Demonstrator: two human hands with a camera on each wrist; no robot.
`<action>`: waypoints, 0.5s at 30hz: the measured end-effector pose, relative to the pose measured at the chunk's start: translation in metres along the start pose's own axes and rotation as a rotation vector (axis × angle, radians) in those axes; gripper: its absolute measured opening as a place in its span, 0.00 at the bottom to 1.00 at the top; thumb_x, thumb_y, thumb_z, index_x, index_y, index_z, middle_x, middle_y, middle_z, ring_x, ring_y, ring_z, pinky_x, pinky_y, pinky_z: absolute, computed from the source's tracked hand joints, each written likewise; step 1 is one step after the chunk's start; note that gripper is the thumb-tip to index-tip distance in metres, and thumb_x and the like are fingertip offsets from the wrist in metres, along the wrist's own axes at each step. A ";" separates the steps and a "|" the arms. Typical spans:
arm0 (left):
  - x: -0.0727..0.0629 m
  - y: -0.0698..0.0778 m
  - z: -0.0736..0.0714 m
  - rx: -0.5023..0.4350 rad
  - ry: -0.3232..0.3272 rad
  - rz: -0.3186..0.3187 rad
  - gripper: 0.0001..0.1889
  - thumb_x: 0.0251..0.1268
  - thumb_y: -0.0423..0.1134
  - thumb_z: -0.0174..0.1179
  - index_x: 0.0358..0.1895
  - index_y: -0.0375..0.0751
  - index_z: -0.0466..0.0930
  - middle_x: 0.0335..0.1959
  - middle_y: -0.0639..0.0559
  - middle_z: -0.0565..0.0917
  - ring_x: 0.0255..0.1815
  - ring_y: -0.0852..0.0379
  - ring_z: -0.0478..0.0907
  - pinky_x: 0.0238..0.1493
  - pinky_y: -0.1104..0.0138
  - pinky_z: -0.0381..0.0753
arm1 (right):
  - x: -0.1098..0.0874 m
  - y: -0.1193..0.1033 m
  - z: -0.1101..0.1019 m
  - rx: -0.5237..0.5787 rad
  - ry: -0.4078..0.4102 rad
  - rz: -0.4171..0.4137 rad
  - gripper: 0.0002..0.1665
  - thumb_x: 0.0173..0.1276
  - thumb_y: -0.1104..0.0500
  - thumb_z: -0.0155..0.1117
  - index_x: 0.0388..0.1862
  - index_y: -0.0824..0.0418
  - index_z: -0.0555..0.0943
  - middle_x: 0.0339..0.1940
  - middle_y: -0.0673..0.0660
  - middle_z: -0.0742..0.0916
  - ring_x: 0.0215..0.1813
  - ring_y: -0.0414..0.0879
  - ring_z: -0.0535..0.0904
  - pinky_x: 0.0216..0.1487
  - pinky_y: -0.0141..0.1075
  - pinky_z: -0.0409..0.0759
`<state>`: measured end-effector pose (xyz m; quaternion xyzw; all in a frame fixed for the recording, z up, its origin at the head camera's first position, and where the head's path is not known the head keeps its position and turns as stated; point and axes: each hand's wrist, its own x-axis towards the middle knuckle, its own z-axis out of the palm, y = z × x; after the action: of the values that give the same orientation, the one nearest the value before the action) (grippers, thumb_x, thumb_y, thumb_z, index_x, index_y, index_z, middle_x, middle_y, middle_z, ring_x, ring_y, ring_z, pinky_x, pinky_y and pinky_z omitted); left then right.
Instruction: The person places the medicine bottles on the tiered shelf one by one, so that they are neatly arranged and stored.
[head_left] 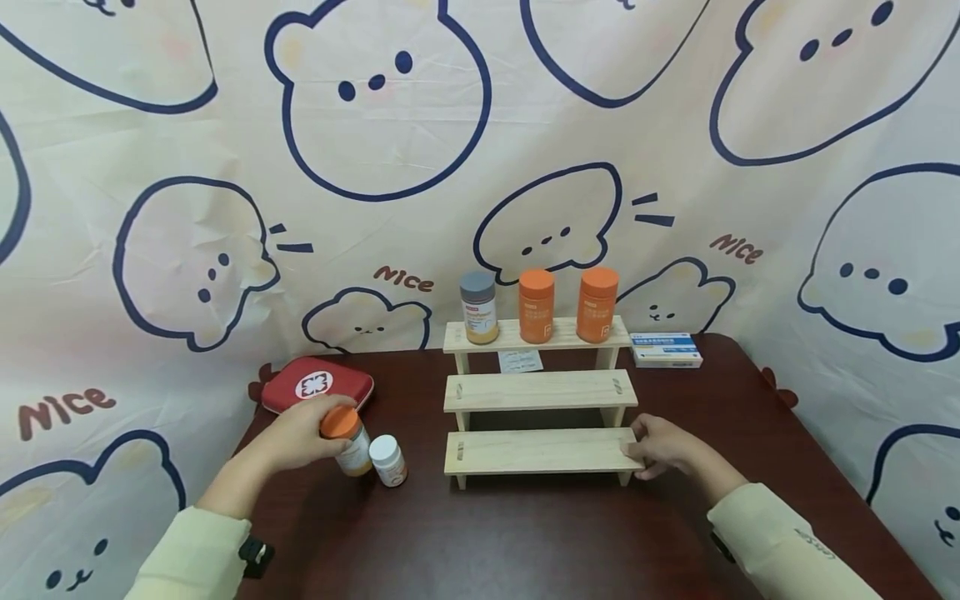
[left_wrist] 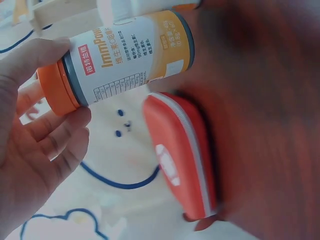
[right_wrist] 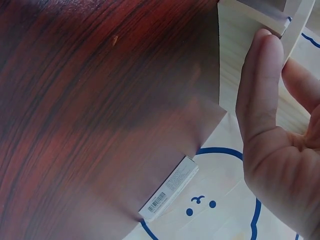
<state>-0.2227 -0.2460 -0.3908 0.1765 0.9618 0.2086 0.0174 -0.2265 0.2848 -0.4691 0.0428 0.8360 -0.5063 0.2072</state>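
My left hand grips a vitamin bottle by its orange cap, fingers around the cap in the left wrist view. The white-and-yellow label shows below a grey collar. A smaller white pill bottle stands right beside it on the table. At the right, my right hand pinches the end of the lowest board of a three-step wooden display rack, thumb and fingers on either side of the edge. On the top step stand a grey-capped bottle and two orange bottles.
A red zippered first-aid case lies behind my left hand. Behind the rack's right side is a blue-and-white medicine box. A small printed paper lies under the top step. A patterned cloth backs the dark wooden table.
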 end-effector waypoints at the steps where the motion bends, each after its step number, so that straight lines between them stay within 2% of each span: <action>1: 0.002 0.002 -0.004 0.008 0.006 0.015 0.31 0.47 0.41 0.72 0.58 0.42 0.73 0.48 0.46 0.78 0.45 0.49 0.73 0.43 0.53 0.80 | 0.000 0.000 0.000 0.002 -0.002 -0.002 0.20 0.63 0.68 0.59 0.50 0.73 0.64 0.30 0.64 0.77 0.26 0.48 0.79 0.25 0.37 0.82; 8: 0.015 0.023 -0.034 0.061 0.039 0.035 0.31 0.47 0.42 0.72 0.57 0.42 0.74 0.48 0.44 0.78 0.46 0.47 0.73 0.41 0.52 0.80 | 0.000 0.002 -0.001 0.017 -0.003 -0.012 0.20 0.63 0.68 0.59 0.51 0.73 0.64 0.31 0.64 0.77 0.26 0.49 0.79 0.26 0.37 0.82; 12: 0.026 0.036 -0.049 0.061 0.047 0.074 0.29 0.50 0.42 0.70 0.58 0.41 0.73 0.48 0.42 0.78 0.44 0.46 0.75 0.42 0.51 0.80 | 0.001 0.002 -0.002 0.017 -0.007 -0.016 0.21 0.63 0.68 0.60 0.51 0.73 0.64 0.32 0.65 0.77 0.27 0.49 0.79 0.26 0.38 0.82; 15: 0.035 0.044 -0.056 0.069 0.061 0.104 0.29 0.51 0.41 0.69 0.59 0.40 0.73 0.47 0.42 0.78 0.42 0.48 0.74 0.41 0.54 0.79 | 0.001 0.003 -0.002 0.012 -0.008 -0.018 0.21 0.63 0.67 0.60 0.51 0.73 0.64 0.32 0.65 0.77 0.27 0.49 0.79 0.26 0.38 0.82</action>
<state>-0.2473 -0.2185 -0.3204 0.2204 0.9580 0.1810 -0.0292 -0.2271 0.2874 -0.4715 0.0344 0.8325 -0.5132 0.2058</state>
